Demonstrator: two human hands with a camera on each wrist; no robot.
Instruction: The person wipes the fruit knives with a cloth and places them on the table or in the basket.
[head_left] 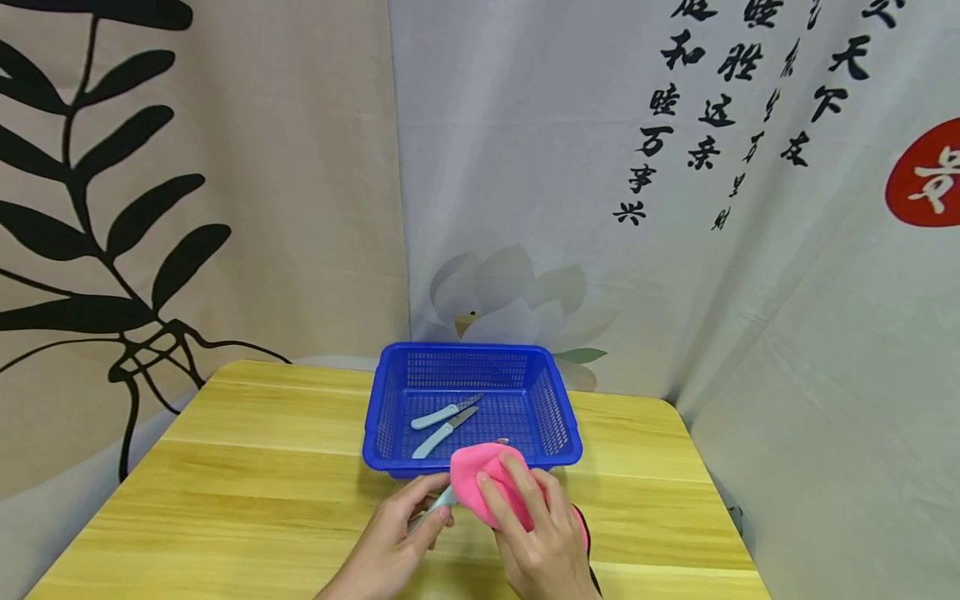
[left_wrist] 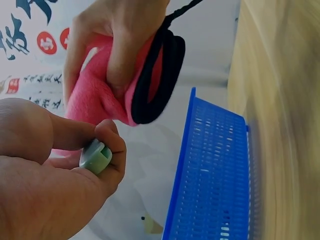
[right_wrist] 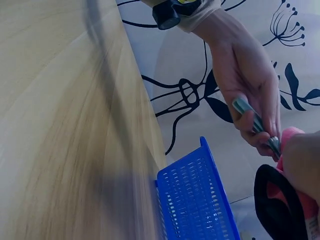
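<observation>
My left hand [head_left: 390, 529] grips the pale green handle [left_wrist: 96, 159] of a knife-like tool between thumb and fingers. From the front of that grip the tool runs into a pink cloth [head_left: 467, 477], which hides most of its far part. My right hand [head_left: 543, 537] holds this cloth bunched up, its fingers pressing into the folds. The cloth has a thick black edge [left_wrist: 170, 75] and a black cord, seen in the left wrist view. Both hands are close together at the near side of a blue basket [head_left: 471, 463].
Inside the basket lie two small knives with pale blue handles, one knife [head_left: 435, 417] just behind the other knife [head_left: 435, 440]. The basket stands toward the back of a wooden table [head_left: 285, 467]. Behind the table hangs a printed cloth backdrop [head_left: 300, 208].
</observation>
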